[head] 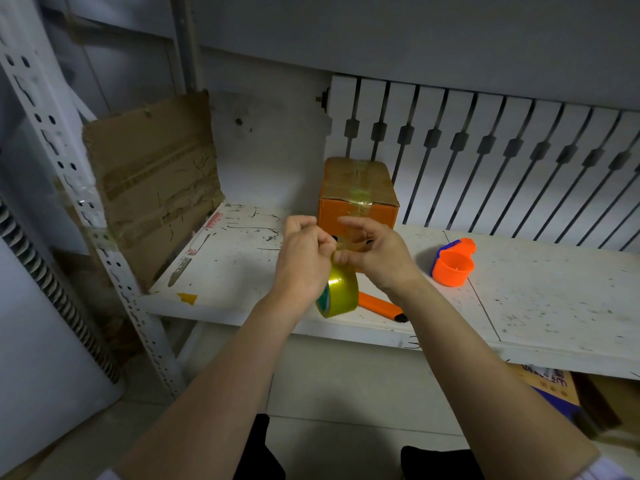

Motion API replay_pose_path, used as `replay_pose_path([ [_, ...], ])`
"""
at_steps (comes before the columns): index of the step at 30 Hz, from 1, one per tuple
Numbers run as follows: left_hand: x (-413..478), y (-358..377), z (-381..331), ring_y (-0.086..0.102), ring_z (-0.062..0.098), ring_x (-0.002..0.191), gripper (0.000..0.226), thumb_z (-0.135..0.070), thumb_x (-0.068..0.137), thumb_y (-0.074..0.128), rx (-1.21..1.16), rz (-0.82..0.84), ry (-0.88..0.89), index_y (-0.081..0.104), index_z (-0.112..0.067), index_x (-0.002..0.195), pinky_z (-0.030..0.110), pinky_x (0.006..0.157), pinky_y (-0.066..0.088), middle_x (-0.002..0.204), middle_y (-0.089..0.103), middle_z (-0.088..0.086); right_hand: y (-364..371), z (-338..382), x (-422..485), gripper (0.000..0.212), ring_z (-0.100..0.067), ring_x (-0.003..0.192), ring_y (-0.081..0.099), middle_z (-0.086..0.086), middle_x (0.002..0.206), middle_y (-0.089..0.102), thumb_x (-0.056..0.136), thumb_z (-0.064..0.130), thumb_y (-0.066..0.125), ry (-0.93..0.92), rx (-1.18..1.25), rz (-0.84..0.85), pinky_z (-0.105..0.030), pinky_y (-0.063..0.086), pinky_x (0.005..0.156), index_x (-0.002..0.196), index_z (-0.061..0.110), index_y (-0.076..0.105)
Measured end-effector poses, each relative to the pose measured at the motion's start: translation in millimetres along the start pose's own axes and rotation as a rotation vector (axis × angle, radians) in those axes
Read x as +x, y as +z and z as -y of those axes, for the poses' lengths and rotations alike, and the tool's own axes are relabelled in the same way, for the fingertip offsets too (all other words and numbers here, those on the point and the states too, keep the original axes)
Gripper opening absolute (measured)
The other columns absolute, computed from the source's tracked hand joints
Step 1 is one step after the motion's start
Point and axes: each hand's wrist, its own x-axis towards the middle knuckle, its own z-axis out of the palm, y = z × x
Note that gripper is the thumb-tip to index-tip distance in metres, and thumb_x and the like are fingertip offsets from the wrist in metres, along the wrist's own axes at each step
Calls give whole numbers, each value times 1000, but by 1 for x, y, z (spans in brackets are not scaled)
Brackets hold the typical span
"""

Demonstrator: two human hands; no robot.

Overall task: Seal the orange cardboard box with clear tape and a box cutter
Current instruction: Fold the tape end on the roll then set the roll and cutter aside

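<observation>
The orange cardboard box (358, 192) stands on the white shelf (554, 299) against the back, with clear tape strips across its top and down its front. In front of it, my left hand (303, 254) and my right hand (375, 251) meet above the shelf. Both pinch the loose end of the clear tape. The tape roll (339, 291), yellowish with a green core label, hangs just below my fingers. An orange box cutter (381, 306) lies on the shelf below my right wrist, its black tip pointing right.
An orange and blue tape dispenser (452, 261) sits right of my hands. A worn cardboard sheet (152, 181) leans on the perforated metal upright (69, 174) at left. A white slatted panel (485, 157) backs the shelf. Cardboard boxes (561, 393) lie under the shelf.
</observation>
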Motion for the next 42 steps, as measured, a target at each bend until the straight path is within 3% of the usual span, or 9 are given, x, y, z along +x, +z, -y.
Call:
replay_pose_path([
  [3,0,-3,0,46,14,120,13,-14,91,54,23,31,20,64,-9,84,24,97,38,140,38,2,-1,1,-1,33,-23,105,59,-9,115,63,76,14,74,-26,40,27,-45,53,95,109,18,70],
  [9,0,-8,-3,42,17,130,9,-14,89,58,-8,47,17,65,-10,85,25,100,35,146,35,1,-2,1,2,6,-2,73,57,12,71,63,79,18,71,-16,-12,-35,-23,49,71,74,17,71],
  [16,3,-10,4,44,20,130,11,-16,78,71,-215,-23,-115,76,-15,88,42,106,40,144,45,3,-2,3,1,19,-1,72,52,13,74,56,85,21,65,-39,-22,-26,-16,43,65,67,22,59],
  [21,-1,-13,5,65,23,101,9,-17,84,65,-562,-59,-346,62,-20,77,43,84,57,127,61,10,-4,2,2,24,-2,72,53,12,74,58,88,21,60,26,68,-50,-19,43,65,66,27,56],
  [23,-2,-14,3,67,18,85,13,-30,91,56,-552,7,-396,55,-20,83,37,75,58,104,67,8,-5,1,2,24,-5,75,54,11,75,58,89,21,59,36,71,-60,-20,42,66,66,26,57],
  [26,-4,-10,1,66,22,89,39,-50,84,57,-512,286,-494,59,-14,99,39,80,55,97,68,6,-5,0,0,23,-7,76,54,6,80,60,90,22,58,47,74,-60,-20,44,68,67,24,57],
  [30,-7,1,3,67,30,95,34,-26,80,70,-613,342,-520,64,-4,105,43,90,53,105,70,15,-6,-1,0,23,-1,73,55,8,75,60,89,22,60,53,98,-52,-15,44,62,66,23,59],
  [34,-7,8,5,66,21,75,5,-9,80,69,-683,317,-524,65,-11,82,34,74,55,84,69,9,-9,-6,1,27,-4,70,54,8,71,59,88,20,61,63,79,-110,-17,42,60,62,24,57],
  [42,-8,23,6,66,32,99,30,-5,79,68,-675,275,-476,64,-4,109,41,87,54,105,69,18,-1,-27,8,16,-21,83,59,-6,93,60,89,29,58,-6,-194,-245,-41,54,75,76,20,56],
])
